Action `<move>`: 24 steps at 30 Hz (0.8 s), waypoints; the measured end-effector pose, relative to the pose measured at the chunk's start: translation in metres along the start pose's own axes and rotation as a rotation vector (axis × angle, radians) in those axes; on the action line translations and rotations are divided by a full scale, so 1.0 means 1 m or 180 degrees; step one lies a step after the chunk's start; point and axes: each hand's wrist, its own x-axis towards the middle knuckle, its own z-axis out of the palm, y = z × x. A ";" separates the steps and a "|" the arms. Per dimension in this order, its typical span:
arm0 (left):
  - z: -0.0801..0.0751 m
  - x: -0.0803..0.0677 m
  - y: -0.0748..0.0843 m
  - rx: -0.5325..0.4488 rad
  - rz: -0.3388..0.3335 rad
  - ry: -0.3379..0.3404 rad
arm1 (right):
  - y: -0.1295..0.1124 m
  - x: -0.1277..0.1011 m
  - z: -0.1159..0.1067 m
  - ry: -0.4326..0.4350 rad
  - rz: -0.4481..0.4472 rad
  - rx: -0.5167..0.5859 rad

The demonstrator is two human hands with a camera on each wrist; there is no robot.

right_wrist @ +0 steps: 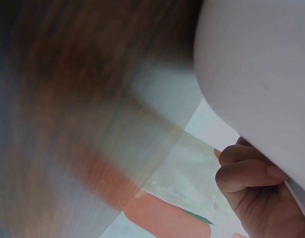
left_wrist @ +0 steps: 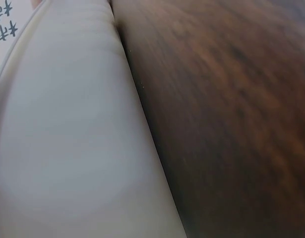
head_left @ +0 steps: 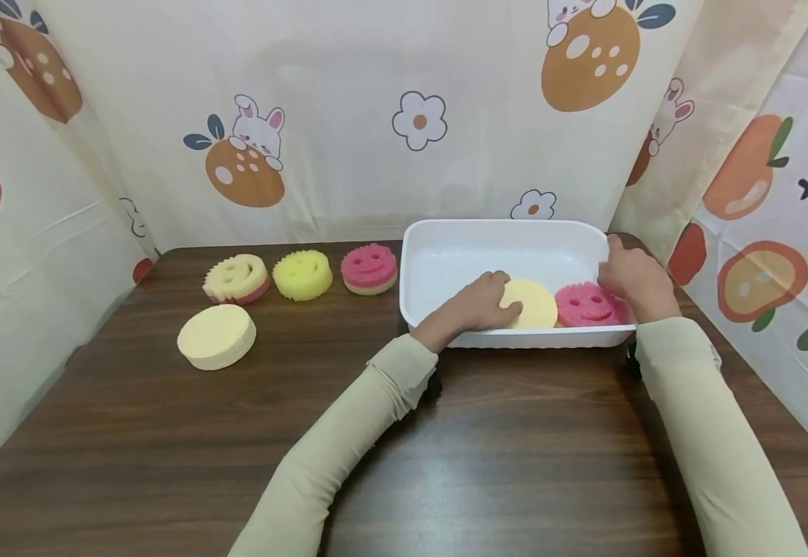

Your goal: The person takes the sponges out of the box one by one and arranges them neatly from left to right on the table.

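In the head view a white tray (head_left: 438, 232) stands toward the back right of the table. My left hand (head_left: 479, 303) reaches over its front wall and grips a round, pale yellow sponge (head_left: 532, 303) between thumb and fingers. Beside that sponge, on its right, a pink smiley-face sponge (head_left: 588, 305) lies in the tray. My right hand (head_left: 633, 278) holds the tray's right rim; the right wrist view shows its curled fingers (right_wrist: 241, 176) against the tray wall (right_wrist: 261, 94). The left wrist view has only a blurred sleeve and table, with no clear sight of the hand.
Left of the tray stand a pink smiley sponge (head_left: 369, 269), a bright yellow one (head_left: 302, 275) and a cream-and-pink one (head_left: 236, 278). A plain cream round sponge (head_left: 216, 337) lies in front of them. Printed curtains (head_left: 348, 155) enclose the dark wooden table (head_left: 167, 464).
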 end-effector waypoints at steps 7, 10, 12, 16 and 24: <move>0.001 0.000 0.000 -0.0115 -0.0019 0.0111 | -0.001 -0.001 -0.001 -0.0017 -0.0006 -0.0004; 0.002 0.000 -0.001 -0.0136 -0.0035 0.0115 | 0.000 -0.002 0.000 -0.0028 0.0009 0.0010; 0.002 0.000 -0.001 -0.0150 -0.0053 0.0108 | 0.000 -0.003 -0.001 -0.0024 0.0007 0.0011; 0.002 0.000 0.000 -0.0182 -0.0088 0.0111 | 0.000 -0.005 -0.001 -0.0017 0.0003 0.0018; -0.002 -0.004 0.002 -0.0182 -0.0127 0.0163 | -0.002 -0.003 -0.002 -0.0074 0.0047 -0.0009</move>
